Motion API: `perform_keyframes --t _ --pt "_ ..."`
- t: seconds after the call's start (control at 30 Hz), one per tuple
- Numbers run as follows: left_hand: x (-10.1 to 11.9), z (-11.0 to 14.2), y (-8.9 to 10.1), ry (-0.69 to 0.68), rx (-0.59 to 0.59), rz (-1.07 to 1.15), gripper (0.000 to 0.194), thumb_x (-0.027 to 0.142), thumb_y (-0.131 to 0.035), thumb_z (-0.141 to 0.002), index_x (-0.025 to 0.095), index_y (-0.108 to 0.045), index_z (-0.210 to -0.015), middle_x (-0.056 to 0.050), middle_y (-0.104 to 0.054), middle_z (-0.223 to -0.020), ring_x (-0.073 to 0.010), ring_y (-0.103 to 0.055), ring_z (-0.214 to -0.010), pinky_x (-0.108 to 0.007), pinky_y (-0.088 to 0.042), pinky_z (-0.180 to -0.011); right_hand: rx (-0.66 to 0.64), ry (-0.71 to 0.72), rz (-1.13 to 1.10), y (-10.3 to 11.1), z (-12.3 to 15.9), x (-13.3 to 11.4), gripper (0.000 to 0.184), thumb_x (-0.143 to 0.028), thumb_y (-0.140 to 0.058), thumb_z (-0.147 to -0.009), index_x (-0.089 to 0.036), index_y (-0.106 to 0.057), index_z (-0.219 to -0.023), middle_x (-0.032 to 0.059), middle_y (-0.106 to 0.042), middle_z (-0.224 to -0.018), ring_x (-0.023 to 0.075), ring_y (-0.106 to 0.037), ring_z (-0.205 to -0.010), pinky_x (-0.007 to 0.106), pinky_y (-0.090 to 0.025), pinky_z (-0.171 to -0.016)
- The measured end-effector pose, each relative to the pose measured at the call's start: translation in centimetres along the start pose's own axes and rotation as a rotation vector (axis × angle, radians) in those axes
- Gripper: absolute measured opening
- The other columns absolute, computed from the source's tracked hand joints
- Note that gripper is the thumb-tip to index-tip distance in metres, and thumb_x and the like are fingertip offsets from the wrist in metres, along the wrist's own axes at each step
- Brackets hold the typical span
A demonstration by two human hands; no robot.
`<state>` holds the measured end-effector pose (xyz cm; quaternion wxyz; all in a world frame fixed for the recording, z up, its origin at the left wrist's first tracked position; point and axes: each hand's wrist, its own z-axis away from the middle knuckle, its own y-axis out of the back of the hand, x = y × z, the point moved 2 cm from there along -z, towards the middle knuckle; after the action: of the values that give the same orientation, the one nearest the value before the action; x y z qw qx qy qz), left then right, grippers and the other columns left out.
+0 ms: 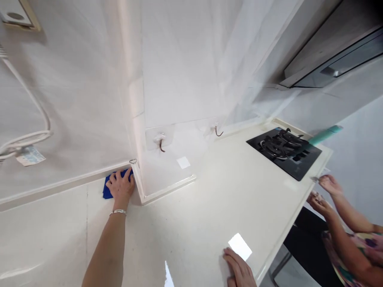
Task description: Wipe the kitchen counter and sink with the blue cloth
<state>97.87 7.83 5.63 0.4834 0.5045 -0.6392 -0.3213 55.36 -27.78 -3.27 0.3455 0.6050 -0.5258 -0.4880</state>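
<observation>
My left hand [120, 185] reaches to the back of the cream countertop [209, 207] and presses flat on a blue cloth [107, 190], right in the corner where the wall column juts out. Its fingers are spread over the cloth, and a thin bracelet sits on the wrist. At the bottom of the view, my right hand [239, 269] rests flat on the counter near its front edge, fingers together and stretched out, holding nothing.
A black gas hob [284, 153] is set in the counter at right, with a teal handle [324, 134] beyond it. Two wall hooks [161, 143] hang on the tiles. Another person's hands [324, 193] work at the counter's right end. A white cable [26, 137] runs on the left wall.
</observation>
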Motion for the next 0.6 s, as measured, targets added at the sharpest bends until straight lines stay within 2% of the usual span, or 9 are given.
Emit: perform_keyframes --t 0.2,0.4,0.5,0.6 --pt "0.0 -0.4 -0.1 -0.005 -0.007 0.006 0.047 0.044 -0.033 -0.094 0.03 -0.061 -0.13 -0.011 -0.056 -0.137 -0.0369 -0.038 -0.127 -0.057 -0.03 -0.099 0.035 0.008 -0.01 1.0 -0.8 -0.9 0.058 -0.011 -0.042 -0.08 -0.026 -0.049 -0.135 0.008 -0.055 -0.141 0.027 -0.053 -0.13 0.045 -0.051 -0.103" --pt "-0.7 0.4 0.4 -0.023 -0.146 -0.026 0.051 0.049 -0.035 -0.092 0.03 -0.059 -0.132 -0.011 -0.053 -0.142 -0.0367 -0.035 -0.132 -0.057 -0.031 -0.102 0.096 0.022 -0.037 1.5 -1.7 -1.5 0.058 -0.009 -0.041 -0.077 -0.023 -0.05 -0.132 0.0084 -0.057 -0.137 0.025 -0.054 -0.128 0.044 -0.051 -0.103" --pt "-0.5 2.6 1.2 -0.04 -0.149 -0.037 0.05 0.048 -0.037 -0.091 0.031 -0.059 -0.133 -0.011 -0.053 -0.142 -0.0369 -0.035 -0.131 -0.057 -0.031 -0.101 0.107 -0.003 -0.022 1.6 -1.8 -1.7 0.061 -0.008 -0.041 -0.076 -0.022 -0.049 -0.135 0.0089 -0.056 -0.137 0.0245 -0.054 -0.128 0.044 -0.05 -0.104" --pt "0.2 6.8 2.5 -0.053 -0.093 -0.051 0.048 0.045 -0.04 -0.092 0.031 -0.058 -0.134 -0.01 -0.054 -0.141 -0.036 -0.037 -0.129 -0.055 -0.033 -0.099 0.11 -0.037 -0.022 1.5 -1.7 -1.9 0.058 -0.008 -0.041 -0.078 -0.023 -0.05 -0.134 0.0087 -0.055 -0.138 0.0247 -0.051 -0.13 0.045 -0.049 -0.106"
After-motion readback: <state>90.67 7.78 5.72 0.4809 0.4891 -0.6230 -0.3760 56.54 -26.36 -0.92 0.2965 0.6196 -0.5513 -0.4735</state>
